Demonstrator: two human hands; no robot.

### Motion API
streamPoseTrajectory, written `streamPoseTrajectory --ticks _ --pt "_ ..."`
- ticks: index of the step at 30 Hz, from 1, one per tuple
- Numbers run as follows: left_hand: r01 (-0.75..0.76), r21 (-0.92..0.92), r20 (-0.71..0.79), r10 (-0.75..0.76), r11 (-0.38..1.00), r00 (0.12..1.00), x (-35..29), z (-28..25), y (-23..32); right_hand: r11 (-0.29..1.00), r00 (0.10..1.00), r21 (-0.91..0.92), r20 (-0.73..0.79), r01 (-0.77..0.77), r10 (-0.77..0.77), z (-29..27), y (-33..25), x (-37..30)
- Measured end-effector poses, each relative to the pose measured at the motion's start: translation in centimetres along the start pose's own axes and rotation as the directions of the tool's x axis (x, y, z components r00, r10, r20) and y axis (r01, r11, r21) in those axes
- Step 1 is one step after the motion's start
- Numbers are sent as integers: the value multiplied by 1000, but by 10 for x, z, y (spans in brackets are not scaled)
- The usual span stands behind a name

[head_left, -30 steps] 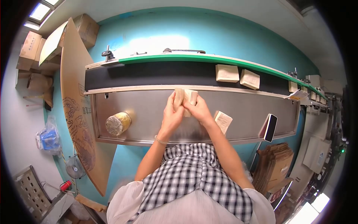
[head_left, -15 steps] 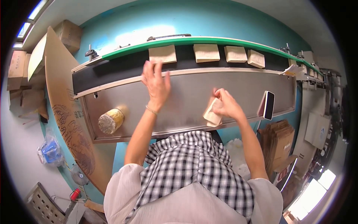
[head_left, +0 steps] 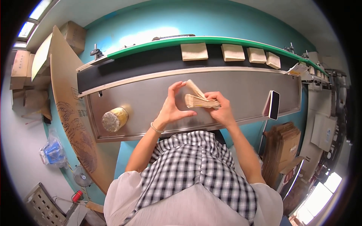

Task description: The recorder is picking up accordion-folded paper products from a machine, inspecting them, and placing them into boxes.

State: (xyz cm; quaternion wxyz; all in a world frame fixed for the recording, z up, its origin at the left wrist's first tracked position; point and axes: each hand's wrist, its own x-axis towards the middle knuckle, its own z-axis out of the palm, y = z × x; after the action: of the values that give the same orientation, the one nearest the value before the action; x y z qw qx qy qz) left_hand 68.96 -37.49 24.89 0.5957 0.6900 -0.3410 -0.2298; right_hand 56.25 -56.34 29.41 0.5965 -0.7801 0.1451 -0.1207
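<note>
My right hand (head_left: 223, 110) grips one end of a thick stack of beige folded paper napkins (head_left: 196, 101) above the metal tray table. The stack's layered edges face me, and its top part is lifted away as a tilted flap. To its left is my left hand (head_left: 171, 109), with thumb and fingers spread wide in a C shape. Its fingertips are close to the flap's upper end; whether they touch it I cannot tell. Beyond the table, several similar napkin stacks (head_left: 194, 52) lie in a row on a black conveyor belt (head_left: 143, 67).
On the metal table (head_left: 147, 113) lies a yellowish cylinder (head_left: 115, 119) at left, its end mottled grey. A phone (head_left: 275, 105) stands tilted at right. A green rail (head_left: 139, 46) borders the belt's far side. Flattened cardboard (head_left: 281, 147) leans at lower right, and a large cardboard sheet (head_left: 69, 109) at left.
My left hand has come back from the belt toward the stack. My right hand has raised and turned the stack, which has fanned into a flap. The stacks on the belt have shifted right.
</note>
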Motion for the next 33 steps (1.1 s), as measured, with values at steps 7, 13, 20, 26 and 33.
streamPoseTrajectory --ticks 7,13,20,26,33 --pt "-133 141 -6 135 981 991 26 -1 -15 984 994 153 -76 90 -80 25 64 0" --pt "-12 -53 -3 12 999 1000 26 15 -13 986 983 136 -165 100 -77 52 49 12" --pt "33 -72 41 -30 997 999 15 11 -26 987 968 151 -251 50 -10 62 56 1" --pt "-23 -45 19 24 999 1000 8 1 -30 995 973 98 -228 -19 41 57 60 -21" --pt "72 -83 119 -62 994 991 11 4 -20 874 932 470 -248 -123 265 43 35 -26"
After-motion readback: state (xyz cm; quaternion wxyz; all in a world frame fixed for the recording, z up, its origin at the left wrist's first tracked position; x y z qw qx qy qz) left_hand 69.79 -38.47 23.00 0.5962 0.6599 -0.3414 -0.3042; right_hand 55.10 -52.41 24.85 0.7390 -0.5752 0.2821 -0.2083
